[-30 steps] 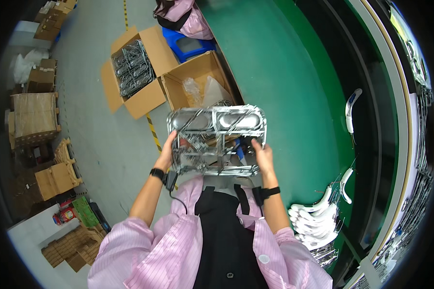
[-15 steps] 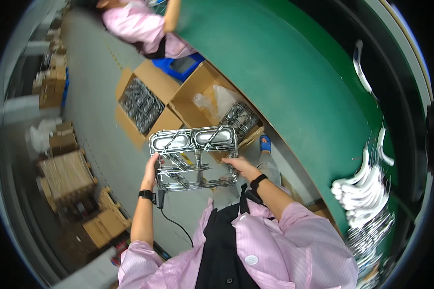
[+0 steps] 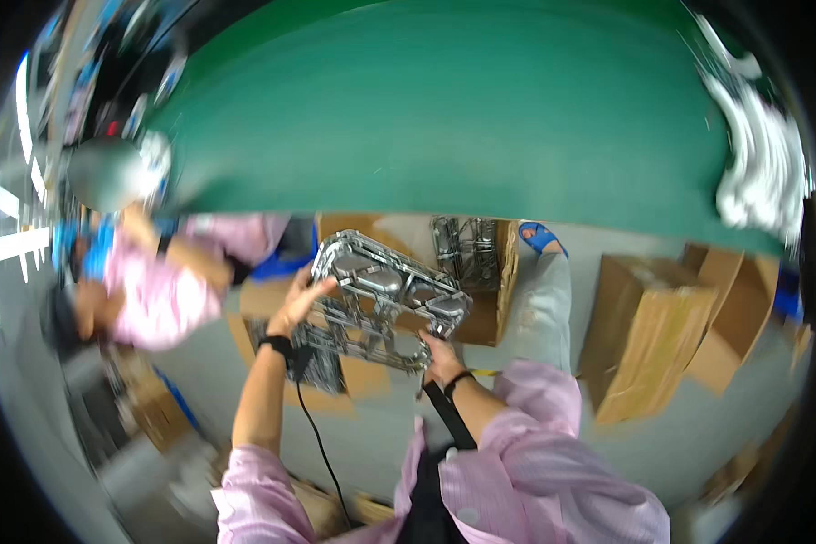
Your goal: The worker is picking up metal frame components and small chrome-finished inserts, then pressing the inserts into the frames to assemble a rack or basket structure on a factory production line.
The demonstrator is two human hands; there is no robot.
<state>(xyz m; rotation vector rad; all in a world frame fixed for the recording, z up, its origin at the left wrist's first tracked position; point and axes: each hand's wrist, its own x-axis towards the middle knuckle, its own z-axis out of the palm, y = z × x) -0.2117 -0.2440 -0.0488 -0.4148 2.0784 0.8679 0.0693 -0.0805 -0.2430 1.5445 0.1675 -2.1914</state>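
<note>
Between my two hands is a stack of shiny chrome wire frames point(image 3: 381, 279) with oval metal plates, tilted down to the right. My left hand point(image 3: 301, 304) grips its left end, the thumb over the top. Around the lower right end closes my right hand point(image 3: 440, 358). Just beyond the stack, partly under the table edge, more metal frames point(image 3: 467, 247) lie in an open cardboard box point(image 3: 508, 295). Behind my left wrist, another open box holds further metal frames point(image 3: 322, 370); my arm and the stack hide part of it.
A green table point(image 3: 444, 127) spans the far side, with white curved pieces point(image 3: 760, 168) at its right. A co-worker in a pink shirt point(image 3: 159, 290) is at the left. Cardboard boxes point(image 3: 662, 335) stand right of my blue-sandalled foot point(image 3: 542, 238). A black cable point(image 3: 317, 444) hangs by my left wrist.
My view has swung right, so the table now lies straight ahead. The stack, level before, is now tilted in my hands, and both hands still hold it.
</note>
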